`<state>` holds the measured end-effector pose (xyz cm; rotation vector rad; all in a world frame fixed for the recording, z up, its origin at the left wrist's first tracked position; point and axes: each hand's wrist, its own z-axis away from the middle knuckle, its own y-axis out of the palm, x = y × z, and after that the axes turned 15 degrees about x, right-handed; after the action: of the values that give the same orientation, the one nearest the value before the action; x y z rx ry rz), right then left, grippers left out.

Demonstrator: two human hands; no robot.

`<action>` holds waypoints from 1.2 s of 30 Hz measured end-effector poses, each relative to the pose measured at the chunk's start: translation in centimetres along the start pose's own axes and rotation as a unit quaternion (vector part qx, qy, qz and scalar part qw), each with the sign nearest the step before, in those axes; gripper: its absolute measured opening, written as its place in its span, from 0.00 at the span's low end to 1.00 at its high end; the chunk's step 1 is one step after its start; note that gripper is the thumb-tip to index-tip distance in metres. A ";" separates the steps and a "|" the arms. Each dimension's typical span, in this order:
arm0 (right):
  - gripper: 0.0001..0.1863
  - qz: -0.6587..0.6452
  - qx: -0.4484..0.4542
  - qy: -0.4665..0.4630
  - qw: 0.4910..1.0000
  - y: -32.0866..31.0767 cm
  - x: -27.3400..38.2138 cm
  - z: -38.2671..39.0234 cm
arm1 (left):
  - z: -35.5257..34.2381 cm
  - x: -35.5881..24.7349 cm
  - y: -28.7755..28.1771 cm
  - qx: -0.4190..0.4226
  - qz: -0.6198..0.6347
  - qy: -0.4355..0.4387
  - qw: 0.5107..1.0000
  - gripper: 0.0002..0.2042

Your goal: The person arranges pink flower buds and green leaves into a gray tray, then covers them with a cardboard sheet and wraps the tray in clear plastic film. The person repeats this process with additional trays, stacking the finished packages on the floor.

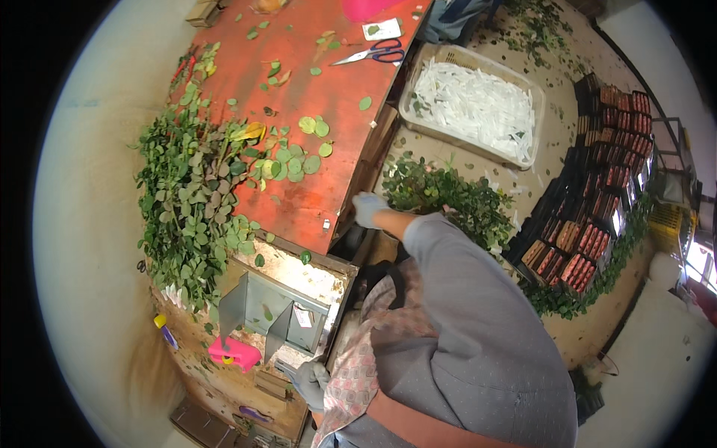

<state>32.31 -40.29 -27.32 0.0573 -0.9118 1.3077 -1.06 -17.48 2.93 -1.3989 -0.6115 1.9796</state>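
Observation:
My left hand, in a grey glove, is at the near edge of the wooden bench beside a metal divider frame. Its fingers are curled, and a small grey piece shows beside them; I cannot make out what they hold. My right hand, in a pale glove, reaches out to the side of the red tabletop. The back of this hand faces me, and its fingers are mostly hidden. Beyond it, leafy cuttings are heaped on the floor. Across the bench lies a large bundle of leafy stems.
Scissors and loose leaves lie on the red top. A pink tool sits near the divider frame. A plastic crate of white strips stands on the floor. Stacked black trays with red and brown bundles line the right.

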 end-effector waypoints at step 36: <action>0.18 0.379 -0.067 0.047 0.922 2.3 6.9 -1.4 | 0.3 8.6 -5.2 0.080 -0.138 0.209 0.965 0.09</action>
<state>31.00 -33.31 -25.12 -0.5114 -0.9762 1.9333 -2.22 -7.65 1.01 -1.4808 -0.4133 1.4256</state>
